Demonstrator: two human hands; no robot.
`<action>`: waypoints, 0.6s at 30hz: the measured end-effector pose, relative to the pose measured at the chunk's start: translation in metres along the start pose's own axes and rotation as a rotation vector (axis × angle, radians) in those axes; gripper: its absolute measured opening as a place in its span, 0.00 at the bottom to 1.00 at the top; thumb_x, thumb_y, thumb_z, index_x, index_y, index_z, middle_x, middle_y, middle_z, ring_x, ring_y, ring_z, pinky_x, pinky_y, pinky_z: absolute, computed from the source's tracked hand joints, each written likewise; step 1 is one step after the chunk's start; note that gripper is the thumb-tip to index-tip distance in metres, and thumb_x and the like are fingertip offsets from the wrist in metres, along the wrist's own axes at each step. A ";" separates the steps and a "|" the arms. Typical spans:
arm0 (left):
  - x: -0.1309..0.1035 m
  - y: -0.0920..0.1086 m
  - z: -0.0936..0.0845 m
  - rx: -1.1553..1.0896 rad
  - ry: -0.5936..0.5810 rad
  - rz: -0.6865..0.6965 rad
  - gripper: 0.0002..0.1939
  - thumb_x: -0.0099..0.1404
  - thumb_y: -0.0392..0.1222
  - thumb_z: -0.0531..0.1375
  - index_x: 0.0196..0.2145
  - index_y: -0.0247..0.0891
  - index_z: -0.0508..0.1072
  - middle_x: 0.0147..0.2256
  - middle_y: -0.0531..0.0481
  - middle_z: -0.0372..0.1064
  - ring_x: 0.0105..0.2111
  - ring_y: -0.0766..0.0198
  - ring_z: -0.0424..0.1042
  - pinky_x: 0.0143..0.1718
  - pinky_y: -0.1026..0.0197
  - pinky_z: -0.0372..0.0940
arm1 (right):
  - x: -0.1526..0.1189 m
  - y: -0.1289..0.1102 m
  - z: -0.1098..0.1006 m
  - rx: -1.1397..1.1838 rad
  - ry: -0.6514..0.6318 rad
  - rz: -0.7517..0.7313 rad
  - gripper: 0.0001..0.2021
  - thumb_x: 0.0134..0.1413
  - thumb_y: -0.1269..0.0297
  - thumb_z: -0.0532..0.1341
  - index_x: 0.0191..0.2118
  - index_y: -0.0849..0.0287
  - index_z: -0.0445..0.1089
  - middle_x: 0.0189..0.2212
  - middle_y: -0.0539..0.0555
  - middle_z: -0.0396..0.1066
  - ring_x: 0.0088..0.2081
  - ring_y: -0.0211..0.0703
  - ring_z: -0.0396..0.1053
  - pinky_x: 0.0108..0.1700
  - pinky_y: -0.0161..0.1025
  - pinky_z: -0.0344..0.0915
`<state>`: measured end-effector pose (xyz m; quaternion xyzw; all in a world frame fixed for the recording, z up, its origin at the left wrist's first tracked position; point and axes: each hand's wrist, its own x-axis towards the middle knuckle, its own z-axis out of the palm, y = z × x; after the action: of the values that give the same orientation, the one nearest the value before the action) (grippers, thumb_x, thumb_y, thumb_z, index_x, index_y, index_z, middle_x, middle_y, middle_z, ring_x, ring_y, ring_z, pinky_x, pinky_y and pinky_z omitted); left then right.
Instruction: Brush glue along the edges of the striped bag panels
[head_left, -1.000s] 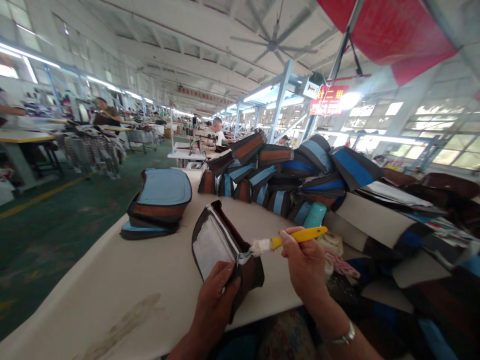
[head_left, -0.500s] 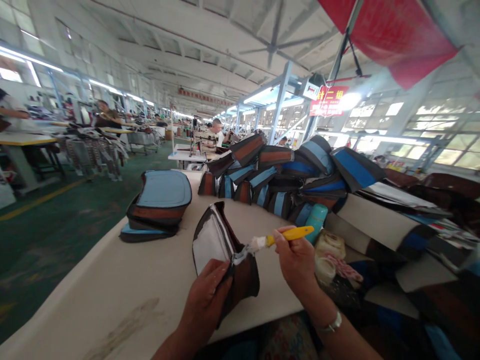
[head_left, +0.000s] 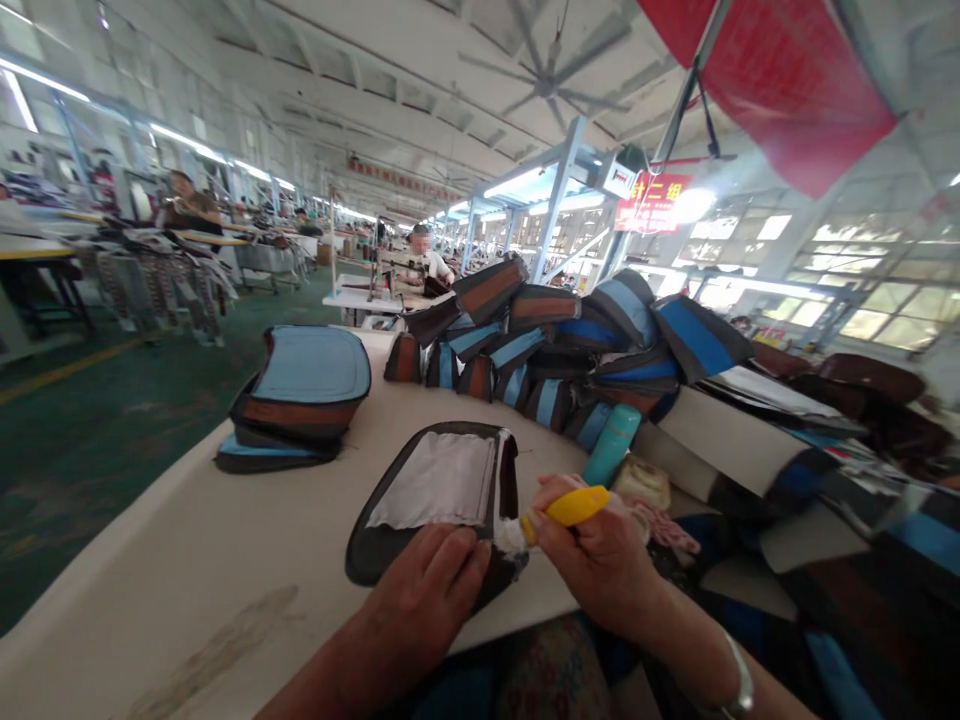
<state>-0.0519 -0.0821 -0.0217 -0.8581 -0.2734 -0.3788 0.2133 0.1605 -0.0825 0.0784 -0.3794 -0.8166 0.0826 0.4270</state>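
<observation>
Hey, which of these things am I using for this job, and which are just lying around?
In use:
- yellow-handled brush, in your right hand
- dark-edged piece, under your left hand

Lying about:
- turquoise bottle
- pink cloth, apparently
- stacked pieces, possibly waiting

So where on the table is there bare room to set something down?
Widest on the table: between the stack and left hand, though stained. Narrower: the strip from stack to the piece under that hand. Crowded: the back pile and right of the bottle.
</observation>
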 end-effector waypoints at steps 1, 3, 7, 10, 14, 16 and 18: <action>-0.001 0.000 -0.001 -0.010 -0.006 0.005 0.13 0.66 0.29 0.56 0.48 0.30 0.70 0.42 0.40 0.68 0.40 0.56 0.67 0.42 0.53 0.70 | 0.000 0.000 -0.003 -0.015 -0.035 -0.006 0.07 0.60 0.69 0.56 0.30 0.55 0.66 0.24 0.48 0.67 0.29 0.41 0.67 0.37 0.38 0.62; -0.003 0.000 -0.002 -0.025 -0.011 0.016 0.14 0.66 0.29 0.55 0.49 0.30 0.69 0.42 0.40 0.68 0.39 0.57 0.67 0.41 0.53 0.70 | 0.001 0.000 -0.008 -0.006 -0.013 0.016 0.07 0.61 0.68 0.56 0.30 0.55 0.65 0.25 0.47 0.67 0.29 0.40 0.67 0.36 0.38 0.61; -0.005 0.001 -0.002 -0.024 -0.044 0.006 0.13 0.65 0.30 0.56 0.49 0.30 0.69 0.42 0.40 0.68 0.39 0.56 0.67 0.41 0.53 0.70 | 0.003 -0.001 -0.006 0.073 -0.031 0.063 0.06 0.62 0.66 0.55 0.33 0.56 0.66 0.26 0.48 0.67 0.29 0.40 0.66 0.35 0.37 0.60; -0.007 0.002 -0.002 -0.038 -0.073 -0.003 0.13 0.66 0.30 0.56 0.48 0.31 0.70 0.41 0.41 0.68 0.39 0.57 0.67 0.41 0.54 0.70 | 0.005 -0.001 -0.003 0.084 -0.183 0.079 0.09 0.59 0.70 0.57 0.27 0.56 0.65 0.24 0.47 0.65 0.28 0.39 0.64 0.34 0.37 0.59; -0.003 -0.003 -0.002 -0.051 -0.039 -0.060 0.11 0.66 0.31 0.56 0.47 0.33 0.71 0.40 0.42 0.69 0.38 0.59 0.68 0.40 0.57 0.70 | 0.008 0.002 -0.001 0.165 -0.013 0.158 0.07 0.60 0.67 0.58 0.30 0.57 0.68 0.24 0.46 0.64 0.27 0.37 0.63 0.33 0.35 0.59; 0.004 -0.010 -0.006 -0.080 0.003 -0.103 0.11 0.67 0.31 0.54 0.45 0.33 0.72 0.38 0.43 0.69 0.36 0.60 0.68 0.37 0.59 0.70 | 0.010 0.006 -0.002 0.228 0.020 0.205 0.06 0.60 0.65 0.59 0.32 0.57 0.70 0.23 0.45 0.64 0.25 0.36 0.62 0.31 0.35 0.59; 0.013 -0.019 -0.015 -0.139 0.053 -0.167 0.11 0.67 0.31 0.53 0.44 0.35 0.72 0.38 0.44 0.70 0.36 0.61 0.70 0.37 0.61 0.69 | 0.010 0.011 -0.007 0.302 0.094 0.309 0.06 0.58 0.64 0.61 0.30 0.57 0.70 0.21 0.45 0.63 0.23 0.35 0.60 0.28 0.33 0.57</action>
<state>-0.0649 -0.0720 0.0006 -0.8348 -0.3114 -0.4356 0.1281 0.1685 -0.0686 0.0842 -0.4354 -0.7062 0.2505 0.4990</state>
